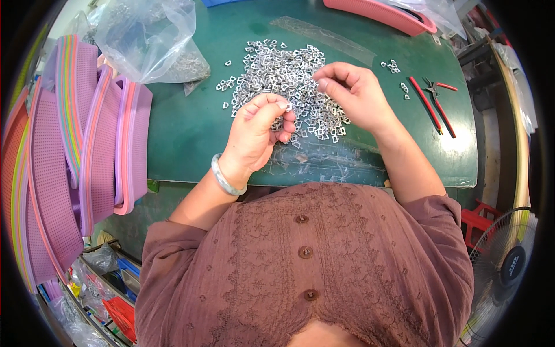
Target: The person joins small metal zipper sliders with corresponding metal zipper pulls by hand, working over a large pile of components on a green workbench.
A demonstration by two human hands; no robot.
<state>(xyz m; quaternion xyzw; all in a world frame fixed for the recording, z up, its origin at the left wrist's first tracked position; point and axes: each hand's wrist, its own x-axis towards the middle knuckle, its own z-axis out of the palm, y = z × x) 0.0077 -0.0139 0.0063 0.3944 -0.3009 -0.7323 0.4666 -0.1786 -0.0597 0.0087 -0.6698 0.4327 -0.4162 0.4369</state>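
Observation:
A heap of small silver metal buckle-like pieces [277, 72] lies on the green tabletop [185, 136]. At its near left edge is my left hand [254, 124], a pale bangle [224, 176] round its wrist. Thumb and forefinger of that hand pinch one small metal piece [288, 107], and the other fingers curl below it. Over the right side of the heap hovers my right hand [358, 98], with its thumb and forefinger drawn together. Whatever lies between those fingertips, if anything, is too small to make out.
Red-handled pliers [436, 95] and a thin red stick [425, 105] lie at the right, near several loose pieces [393, 66]. Stacked plastic baskets [133, 133] stand left, below a transparent bag [167, 52]. A pink tray [381, 14] is at the back, a fan [511, 266] lower right.

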